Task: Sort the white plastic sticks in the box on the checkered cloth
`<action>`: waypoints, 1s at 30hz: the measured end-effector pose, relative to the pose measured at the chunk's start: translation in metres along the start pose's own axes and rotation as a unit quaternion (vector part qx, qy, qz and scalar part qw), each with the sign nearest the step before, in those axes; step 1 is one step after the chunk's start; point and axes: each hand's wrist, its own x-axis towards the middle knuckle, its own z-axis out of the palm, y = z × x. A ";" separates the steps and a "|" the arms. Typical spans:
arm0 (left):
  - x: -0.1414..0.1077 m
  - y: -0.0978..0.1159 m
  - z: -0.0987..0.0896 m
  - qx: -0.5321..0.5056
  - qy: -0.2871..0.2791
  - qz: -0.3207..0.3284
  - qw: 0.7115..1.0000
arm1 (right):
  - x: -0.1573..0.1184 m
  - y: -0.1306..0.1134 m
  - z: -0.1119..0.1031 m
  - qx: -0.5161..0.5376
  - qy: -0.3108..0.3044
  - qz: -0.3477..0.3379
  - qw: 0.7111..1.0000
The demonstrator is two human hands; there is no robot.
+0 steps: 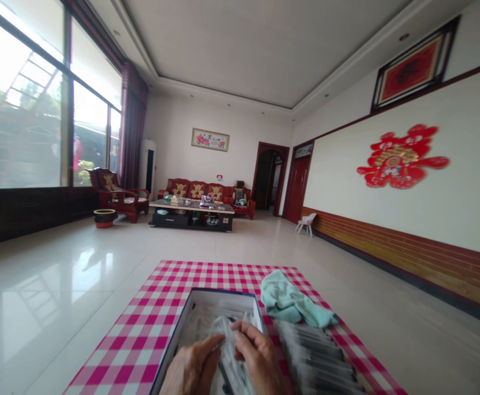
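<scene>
Over an open white box with a dark blue rim (223, 291), both my hands are close together with fingers pinched. My left hand (194, 365) and my right hand (258, 356) grip a narrow clear plastic sleeve (228, 328) between their fingertips. Inside the box lie more clear plastic pieces and some dark slim items, partly hidden by my hands and blurred. To the right of the box is a row of dark, slim items in clear wrapping (316, 356), too smeared to name. A crumpled light green cloth (291, 302) lies just behind that row.
A pink-and-white checked tablecloth (128, 334) covers the table under the box. Across the tiled floor (58, 285) stand a low black coffee table (190, 216), a red wooden sofa (198, 189) and an armchair (118, 197). A small pale chair (306, 223) is by the right wall.
</scene>
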 end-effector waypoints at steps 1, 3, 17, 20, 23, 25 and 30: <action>0.000 0.001 0.000 -0.002 -0.004 -0.007 1.000 | 0.000 0.000 -0.001 0.003 -0.003 0.003 1.000; 0.000 0.002 0.001 -0.005 -0.012 -0.019 1.000 | -0.001 0.000 -0.002 0.010 -0.013 0.009 1.000; 0.001 0.001 0.001 -0.102 -0.050 -0.064 0.991 | -0.011 -0.018 -0.002 0.026 -0.108 -0.030 0.993; -0.001 0.000 0.005 -0.233 -0.082 -0.137 0.959 | -0.015 -0.021 -0.001 0.062 -0.130 -0.035 0.989; -0.003 0.007 0.008 -0.379 -0.109 -0.214 0.894 | -0.017 -0.020 0.001 0.178 -0.142 -0.005 0.974; -0.004 0.013 0.009 -0.461 -0.106 -0.243 0.847 | -0.018 -0.017 0.002 0.259 -0.152 0.026 0.954; -0.004 0.023 0.013 -0.588 -0.114 -0.271 0.753 | -0.018 -0.015 0.005 0.333 -0.149 0.050 0.930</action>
